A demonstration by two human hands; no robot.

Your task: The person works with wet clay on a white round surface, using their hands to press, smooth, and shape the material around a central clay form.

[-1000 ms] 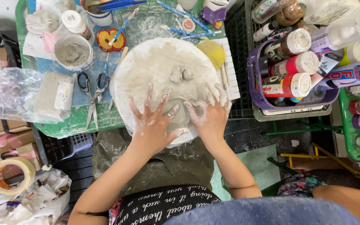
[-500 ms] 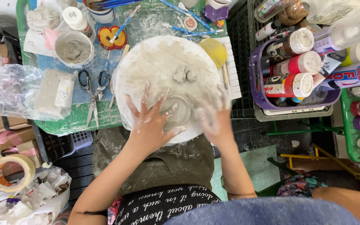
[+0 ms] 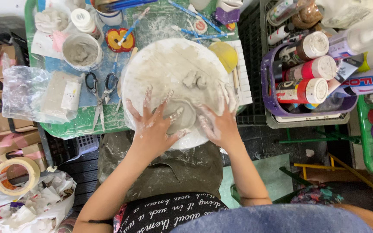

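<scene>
A round white board (image 3: 160, 64), smeared with grey clay, lies on the green table. On its near part sits a flat grey clay disc (image 3: 182, 116). My left hand (image 3: 152, 125), clay-covered with fingers spread, presses flat on the disc's left side. My right hand (image 3: 219, 123) rests on the disc's right edge, fingers spread too. Two small clay lumps (image 3: 195, 80) sit further back on the board.
Scissors (image 3: 102, 86) and a clay-filled cup (image 3: 82, 51) lie left of the board, beside a bagged clay block (image 3: 59, 95). A yellow sponge (image 3: 223, 54) is at right. A purple basket (image 3: 268, 86) of paint bottles stands right. A tape roll (image 3: 16, 177) lies lower left.
Both hands slid toward me and inward over the board, from its near rim onto the clay disc. The board has not moved.
</scene>
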